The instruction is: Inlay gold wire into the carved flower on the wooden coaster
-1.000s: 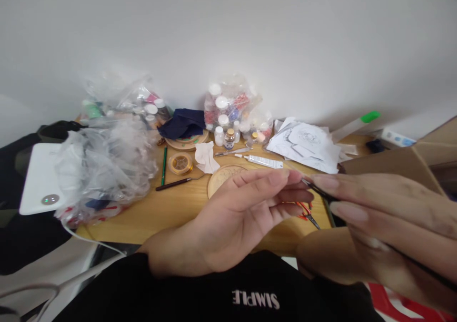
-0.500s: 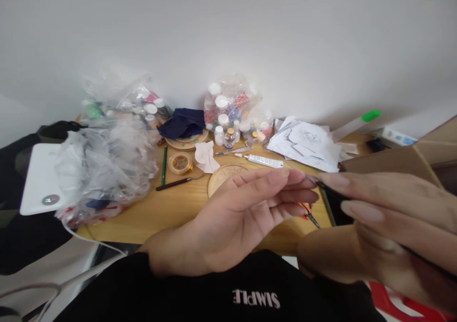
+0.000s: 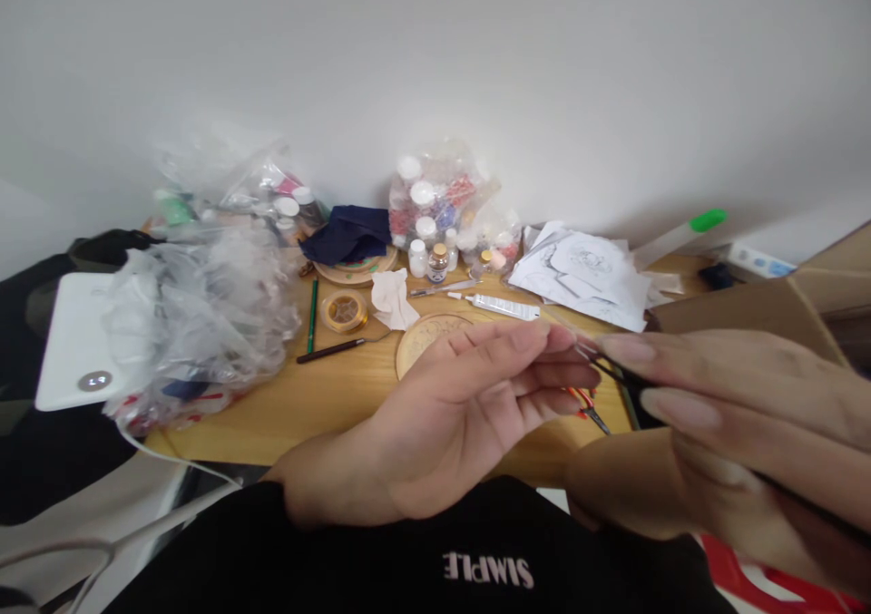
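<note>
My left hand [image 3: 463, 405] is held palm up above the table, thumb and index fingertip pinched together. What they grip is too small to make out; a faint thin line shows near the fingertips. My right hand [image 3: 741, 423] holds black tweezers [image 3: 616, 371] between thumb and fingers. Their pale, slightly parted tips reach to the left hand's index fingertip. Beneath the left hand lies a round wooden disc [image 3: 423, 335] with a faint drawing, partly covered. Red-handled pliers [image 3: 591, 407] lie behind the left fingers, half hidden.
Along the wall are plastic bags [image 3: 218, 297], small bottles [image 3: 437, 263], dark blue cloth [image 3: 350, 233] and printed papers [image 3: 582, 269]. A glue tube [image 3: 504, 307], crumpled tissue [image 3: 393, 298], wire spool [image 3: 344, 311], green pencil [image 3: 313, 315] and dark-handled tool [image 3: 332, 351] lie mid-table. A cardboard box [image 3: 741, 310] stands right.
The right hand and tweezers have shifted slightly left, and the tweezer tips now show more clearly at the left fingertips. The left hand stays almost still.
</note>
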Demonstrator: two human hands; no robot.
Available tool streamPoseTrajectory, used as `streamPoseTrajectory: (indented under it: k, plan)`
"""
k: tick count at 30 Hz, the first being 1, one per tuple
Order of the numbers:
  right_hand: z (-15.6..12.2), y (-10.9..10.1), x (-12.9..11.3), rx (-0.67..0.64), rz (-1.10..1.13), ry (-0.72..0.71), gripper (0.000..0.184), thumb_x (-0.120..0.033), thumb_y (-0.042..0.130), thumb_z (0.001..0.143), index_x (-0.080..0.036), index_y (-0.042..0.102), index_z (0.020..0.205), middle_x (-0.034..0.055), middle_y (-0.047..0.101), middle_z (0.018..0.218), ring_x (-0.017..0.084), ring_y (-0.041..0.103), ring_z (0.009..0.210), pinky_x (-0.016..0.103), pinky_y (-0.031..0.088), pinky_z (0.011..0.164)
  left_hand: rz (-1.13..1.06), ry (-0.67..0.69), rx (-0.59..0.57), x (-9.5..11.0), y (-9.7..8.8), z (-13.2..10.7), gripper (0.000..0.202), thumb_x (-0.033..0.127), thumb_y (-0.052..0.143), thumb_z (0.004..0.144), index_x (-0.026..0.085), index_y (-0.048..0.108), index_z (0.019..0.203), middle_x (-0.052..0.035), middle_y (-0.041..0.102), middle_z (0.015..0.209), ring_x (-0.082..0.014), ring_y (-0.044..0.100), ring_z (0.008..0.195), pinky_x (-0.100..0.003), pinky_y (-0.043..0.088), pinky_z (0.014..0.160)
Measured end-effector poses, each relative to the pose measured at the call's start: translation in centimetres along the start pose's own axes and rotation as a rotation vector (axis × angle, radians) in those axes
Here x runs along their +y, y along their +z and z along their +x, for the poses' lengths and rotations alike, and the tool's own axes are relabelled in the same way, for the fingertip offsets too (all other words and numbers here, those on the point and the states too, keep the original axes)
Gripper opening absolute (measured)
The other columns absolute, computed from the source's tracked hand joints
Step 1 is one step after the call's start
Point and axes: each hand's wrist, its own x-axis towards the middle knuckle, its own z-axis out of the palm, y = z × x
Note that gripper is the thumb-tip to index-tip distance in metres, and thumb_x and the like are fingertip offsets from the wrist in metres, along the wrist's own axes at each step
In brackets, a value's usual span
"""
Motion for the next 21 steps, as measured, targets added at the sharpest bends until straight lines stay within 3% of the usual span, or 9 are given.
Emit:
streamPoseTrajectory:
  k: [6,10,12,16,18,21]
  plan:
    - [-0.2,0.9,-0.9,0.103,0.021,0.079,0.030,-0.034,0.064,0.088,-0.040,0.066,0.117,-0.0085,0.069,0.120,0.017,0.069,0.107,0.030,0.053,0.105,0.006,0.007,0.005,0.0,0.0,0.1,0.007,0.020,0.071,0.085,0.013,0.073,0.082,0.0011,0.070,0.084,-0.0080,0.065,0.083,-0.019,0.048,0.081]
    - [-0.1,0.7,-1.0,0.075,0.030,0.099,0.031,-0.033,0.064,0.088,-0.041,0.066,0.118,-0.0096,0.068,0.121,0.017,0.069,0.108,0.032,0.053,0.105,0.021,0.007,0.010,-0.1,0.0,0.1,0.007,0.019,0.074,0.082,0.012,0.073,0.082,0.0008,0.070,0.081,-0.0074,0.064,0.081,-0.018,0.048,0.079]
    - [0.3,0.2,-0.2,0.034,0.012,0.025,0.035,-0.031,0.064,0.088,-0.038,0.063,0.123,-0.0087,0.066,0.124,0.016,0.067,0.111,0.029,0.053,0.105,0.015,0.004,0.015,-0.1,0.0,0.2,0.007,0.018,0.074,0.082,0.011,0.072,0.083,0.0008,0.070,0.080,-0.0068,0.065,0.080,-0.017,0.049,0.079]
    - [1.2,-1.0,2.4,-0.167,-0.052,-0.367,0.053,-0.029,0.067,0.085,-0.027,0.054,0.136,-0.0023,0.058,0.134,0.017,0.065,0.114,0.018,0.051,0.104,0.002,0.012,0.015,-0.1,0.0,0.3,0.007,0.017,0.073,0.083,0.010,0.072,0.083,0.0006,0.071,0.081,-0.0064,0.065,0.080,-0.016,0.049,0.078]
    - [1.4,-1.3,2.9,-0.168,-0.086,-0.382,0.055,-0.031,0.067,0.084,-0.026,0.053,0.138,0.0004,0.060,0.132,0.019,0.066,0.111,0.018,0.051,0.103,0.000,0.018,0.010,-0.1,0.0,0.3,0.007,0.016,0.071,0.084,0.010,0.072,0.082,0.0006,0.071,0.080,-0.0062,0.066,0.080,-0.016,0.050,0.079]
    - [1.0,-0.8,1.9,-0.112,-0.075,-0.303,0.049,-0.030,0.068,0.084,-0.029,0.057,0.133,-0.0005,0.065,0.126,0.017,0.068,0.107,0.018,0.053,0.101,0.003,0.018,0.012,-0.1,0.1,0.4,0.006,0.015,0.070,0.085,0.010,0.072,0.082,0.0005,0.071,0.081,-0.0064,0.066,0.080,-0.016,0.050,0.079]
